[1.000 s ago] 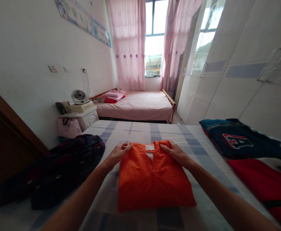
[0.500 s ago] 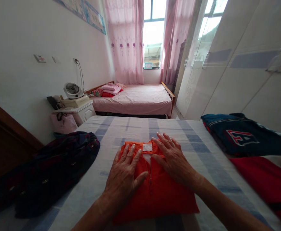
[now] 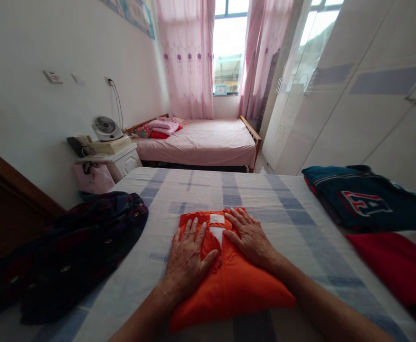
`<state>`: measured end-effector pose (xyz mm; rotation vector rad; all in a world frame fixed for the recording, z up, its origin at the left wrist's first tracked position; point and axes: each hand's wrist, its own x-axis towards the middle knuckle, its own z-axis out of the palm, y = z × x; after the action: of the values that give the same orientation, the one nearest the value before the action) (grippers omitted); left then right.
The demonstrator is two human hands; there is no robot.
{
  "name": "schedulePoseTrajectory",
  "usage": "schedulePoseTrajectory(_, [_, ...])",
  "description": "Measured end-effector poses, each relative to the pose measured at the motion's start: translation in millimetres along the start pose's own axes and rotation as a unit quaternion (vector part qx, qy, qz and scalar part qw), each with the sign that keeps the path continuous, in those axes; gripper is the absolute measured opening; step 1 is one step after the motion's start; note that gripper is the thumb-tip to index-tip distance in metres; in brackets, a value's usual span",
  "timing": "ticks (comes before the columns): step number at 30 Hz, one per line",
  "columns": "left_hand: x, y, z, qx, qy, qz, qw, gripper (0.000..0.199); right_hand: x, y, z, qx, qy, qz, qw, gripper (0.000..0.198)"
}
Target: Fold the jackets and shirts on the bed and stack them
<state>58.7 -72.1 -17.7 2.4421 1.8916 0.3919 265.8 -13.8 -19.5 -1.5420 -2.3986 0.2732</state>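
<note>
A folded orange jacket (image 3: 234,289) lies on the bed with the blue-and-white checked sheet (image 3: 265,199). Its collar, with a white label (image 3: 217,218), points away from me, and a zipper runs down its middle. Flat on the left side near the collar rests my left hand (image 3: 190,254), fingers stretched out and thumb toward the zipper. My right hand (image 3: 249,236) lies on the upper right side, fingers extended over the cloth. Neither hand grips the fabric.
Dark clothing (image 3: 87,247) is heaped at the left. On the right sit a folded teal garment (image 3: 329,190) with letters and a red garment (image 3: 382,266). Beyond are a pink bed (image 3: 208,142), a nightstand (image 3: 127,161) with a fan (image 3: 106,128), and white wardrobes (image 3: 372,52).
Both hands have slid slightly toward me on the jacket. The jacket's front now looks puffier, and its zipper pull shows beside my left thumb. The view has tilted a little downward.
</note>
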Motion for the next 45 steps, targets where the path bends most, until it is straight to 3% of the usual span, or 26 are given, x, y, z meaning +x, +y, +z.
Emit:
schedulePoseTrajectory(5, [-2, 6, -25, -0.005, -0.016, 0.005, 1.000, 0.064, -7, -8, -31, 0.015, -0.024, 0.023, 0.999, 0.060])
schedulePoseTrajectory(9, [-15, 23, -53, 0.024, 0.071, 0.064, 0.995, 0.054, -35, -33, -60, -0.022, 0.082, -0.007, 0.996, 0.057])
schedulePoseTrajectory(13, [-27, 30, -40, 0.035, 0.100, 0.101, 0.989, 0.057, -59, -47, -40, -0.052, 0.109, -0.055, 0.991, 0.059])
schedulePoseTrajectory(19, [-31, 21, -6, -0.007, 0.063, 0.061, 0.996, 0.065, -62, -32, 3, -0.048, 0.055, -0.021, 0.997, 0.060])
schedulePoseTrajectory(27, [-29, 25, -6, -0.073, 0.051, 0.034, 0.995, 0.065, -59, -35, 1, -0.007, 0.024, -0.011, 1.000, 0.059])
schedulePoseTrajectory(30, [-30, 19, -15, -0.178, 0.049, 0.032, 0.982, 0.055, -59, -28, -7, 0.076, 0.052, -0.003, 0.996, 0.054])
schedulePoseTrajectory(32, [-32, 9, -27, -0.303, 0.078, -0.026, 0.950, 0.051, -61, -17, -19, 0.162, 0.112, 0.044, 0.979, 0.053])
schedulePoseTrajectory(35, [-42, -10, -44, -0.452, 0.139, -0.173, 0.864, 0.053, -68, 3, -44, 0.291, 0.170, 0.174, 0.926, 0.059])
schedulePoseTrajectory(37, [-52, -19, -52, -0.526, 0.127, -0.247, 0.804, 0.055, -75, 12, -57, 0.381, 0.113, 0.244, 0.884, 0.067])
schedulePoseTrajectory(39, [-63, -23, -56, -0.610, 0.071, -0.303, 0.729, 0.055, -82, 14, -65, 0.464, 0.030, 0.284, 0.839, 0.072])
schedulePoseTrajectory(41, [-70, -22, -59, -0.669, 0.018, -0.349, 0.656, 0.054, -86, 11, -67, 0.514, -0.009, 0.300, 0.803, 0.068])
schedulePoseTrajectory(43, [-72, -19, -62, -0.689, -0.004, -0.372, 0.622, 0.055, -86, 8, -68, 0.546, -0.020, 0.295, 0.784, 0.057])
schedulePoseTrajectory(45, [-70, -16, -65, -0.701, -0.018, -0.361, 0.615, 0.057, -82, 7, -67, 0.586, -0.038, 0.271, 0.763, 0.048])
